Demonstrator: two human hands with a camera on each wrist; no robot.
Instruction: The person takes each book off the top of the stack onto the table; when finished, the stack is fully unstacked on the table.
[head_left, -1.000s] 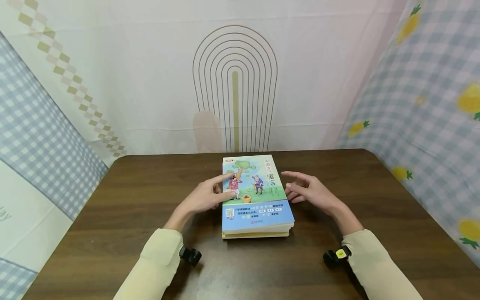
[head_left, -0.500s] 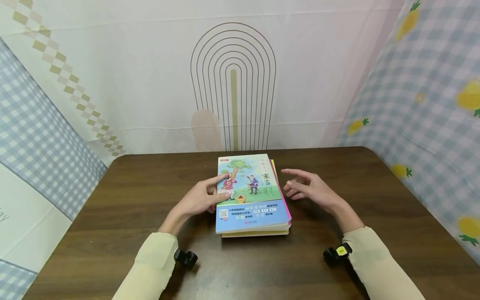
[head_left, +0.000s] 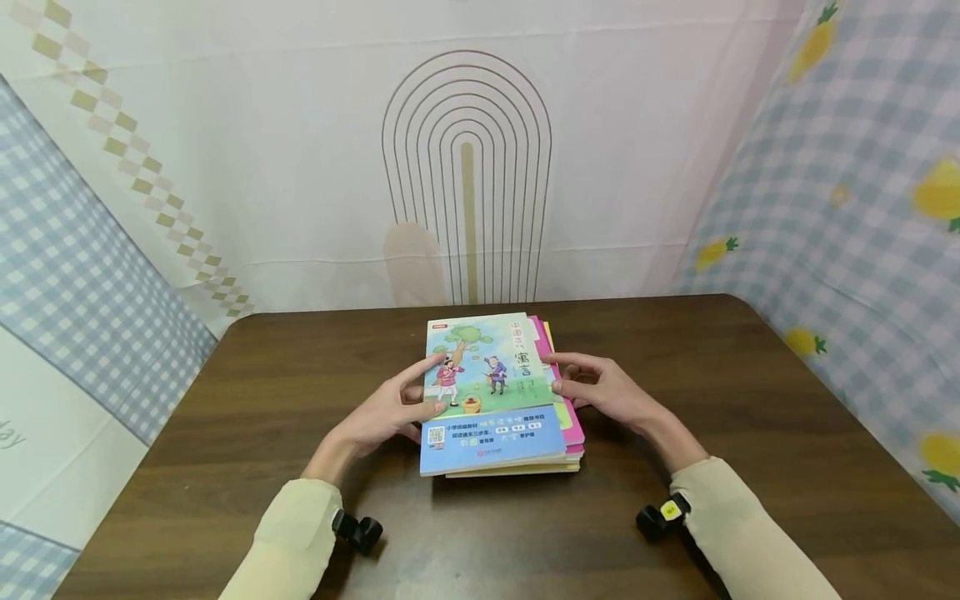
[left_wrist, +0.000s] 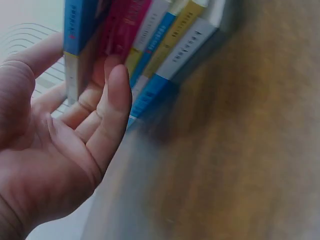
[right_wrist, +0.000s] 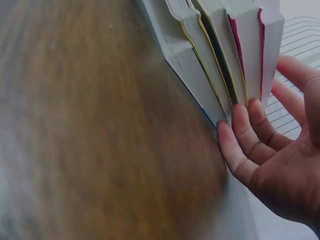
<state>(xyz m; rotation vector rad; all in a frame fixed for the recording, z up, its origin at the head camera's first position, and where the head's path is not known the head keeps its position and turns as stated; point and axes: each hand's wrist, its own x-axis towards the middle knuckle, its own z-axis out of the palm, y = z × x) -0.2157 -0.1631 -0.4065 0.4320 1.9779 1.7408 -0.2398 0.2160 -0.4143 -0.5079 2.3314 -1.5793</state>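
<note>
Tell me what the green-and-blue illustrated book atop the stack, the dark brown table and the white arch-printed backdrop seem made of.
The book: probably smooth card cover over paper, with printed artwork and pale page edges.
The table: wood or laminate, satin; streaky grain and soft reflections leave either open.
The backdrop: likely matte fabric, given its creases.

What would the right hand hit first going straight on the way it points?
Probably the books: the right hand has its fingertips at their page edges, though exact contact is hard to judge.
</note>
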